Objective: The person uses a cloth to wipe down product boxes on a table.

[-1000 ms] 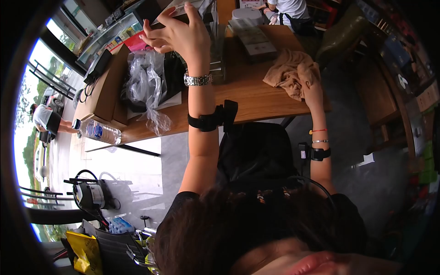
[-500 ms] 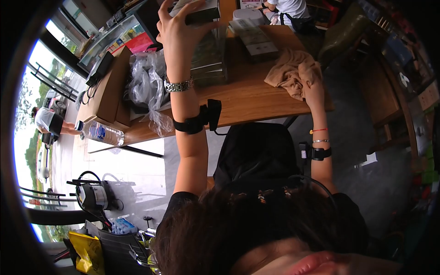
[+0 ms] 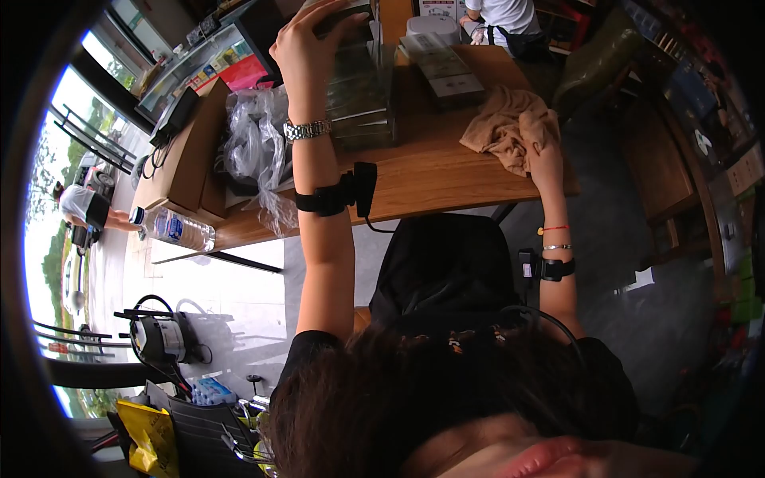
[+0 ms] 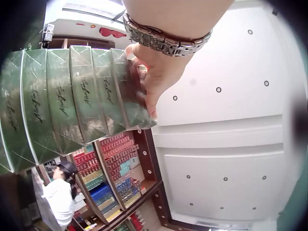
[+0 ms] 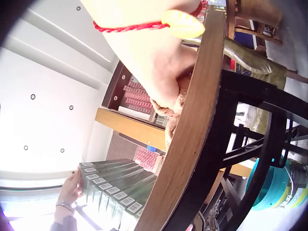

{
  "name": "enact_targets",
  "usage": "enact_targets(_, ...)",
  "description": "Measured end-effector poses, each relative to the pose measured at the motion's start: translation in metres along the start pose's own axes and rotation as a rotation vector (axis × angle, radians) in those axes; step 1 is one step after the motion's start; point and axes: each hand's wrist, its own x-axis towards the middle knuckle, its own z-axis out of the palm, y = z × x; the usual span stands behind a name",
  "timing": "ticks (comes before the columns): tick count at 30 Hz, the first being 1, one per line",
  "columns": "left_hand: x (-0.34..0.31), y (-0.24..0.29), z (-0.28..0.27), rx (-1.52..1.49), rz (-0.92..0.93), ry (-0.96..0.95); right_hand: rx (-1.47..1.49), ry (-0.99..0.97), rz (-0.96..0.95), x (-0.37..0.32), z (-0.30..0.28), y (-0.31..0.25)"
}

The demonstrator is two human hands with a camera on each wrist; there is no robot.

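A tall stack of green boxes (image 3: 362, 103) in clear wrap stands on the wooden table, dark script along the box sides in the left wrist view. My left hand (image 3: 307, 64) is at the top of it. In the left wrist view, the thumb and fingers of that hand (image 4: 161, 72) span the top box (image 4: 137, 96), thumb on one side and fingers on the other. At the table's right edge my right hand (image 3: 547, 166) holds a crumpled brown cloth (image 3: 506, 119) against the tabletop. The right wrist view has this hand (image 5: 168, 72) partly behind the table edge.
Left on the wooden table (image 3: 446, 179) are crumpled clear plastic (image 3: 255, 139), a cardboard box (image 3: 187, 159) and a water bottle (image 3: 179, 229). Flat boxes (image 3: 446, 72) lie behind the cloth. A chair (image 3: 598, 72) stands to the right; a person in white (image 3: 506, 20) is beyond the table.
My left hand has come down from a raised, spread pose onto the top of the green stack, its fingers closing around the top box. The right hand and cloth have stayed in place.
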Motion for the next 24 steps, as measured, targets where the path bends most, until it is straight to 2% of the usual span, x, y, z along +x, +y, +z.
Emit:
enact_targets(4, -0.004, 0.000, 0.000, 0.010, -0.025, 0.044, -0.060, 0.139, 0.062, 0.003, -0.005, -0.031)
enact_targets(6, -0.001, 0.000, -0.006, 0.481, 0.358, 0.167, -0.273, 0.393, -0.255, 0.005, -0.020, -0.073)
enact_targets(7, -0.005, 0.017, -0.017, 0.482, 0.355, 0.167, -0.243, 0.354, -0.291, 0.009, -0.022, -0.094)
enact_targets(9, -0.015, 0.063, -0.039, 0.241, 0.114, 0.059, -0.147, 0.264, -0.396, 0.029, -0.007, -0.114)
enact_targets(10, -0.006, 0.057, -0.023, 0.248, 0.391, 0.368, -0.083, 0.208, -0.464, 0.045, 0.010, -0.115)
enact_targets(11, -0.012, 0.059, -0.023, 0.248, 0.387, 0.362, -0.127, 0.136, -0.392, 0.061, 0.033, -0.116)
enact_targets(13, -0.035, 0.065, -0.027, -0.065, 0.309, 0.207, -0.173, 0.048, -0.317, 0.091, 0.080, -0.112)
enact_targets(15, -0.064, 0.082, -0.023, -0.042, 0.291, 0.103, -0.371, -0.059, -0.167, 0.109, 0.115, -0.106)
enact_targets(16, -0.093, 0.089, -0.022, 0.011, 0.207, -0.116, -0.368, -0.068, -0.168, 0.108, 0.113, -0.113)
enact_targets(17, -0.118, 0.090, -0.021, 0.067, 0.122, -0.330, -0.423, -0.169, -0.138, 0.112, 0.106, -0.126)
enact_targets(18, -0.127, 0.088, -0.020, 0.029, 0.048, -0.388, -0.481, -0.268, -0.099, 0.112, 0.101, -0.133)
enact_targets(19, -0.134, 0.088, -0.016, -0.009, -0.021, -0.440, -0.480, -0.268, -0.099, 0.126, 0.110, -0.125)
enact_targets(21, -0.165, 0.077, 0.003, -0.243, -0.255, -0.422, -0.354, -0.148, -0.299, 0.140, 0.130, -0.102)
enact_targets(22, -0.170, 0.072, 0.003, -0.256, -0.308, -0.524, -0.417, -0.106, -0.244, 0.138, 0.132, -0.103)
enact_targets(23, -0.178, 0.070, 0.008, -0.273, -0.313, -0.533, -0.430, -0.110, -0.231, 0.139, 0.129, -0.100)
enact_targets(24, -0.188, 0.065, 0.017, -0.232, -0.306, -0.504, -0.266, -0.148, -0.082, 0.142, 0.117, -0.109)
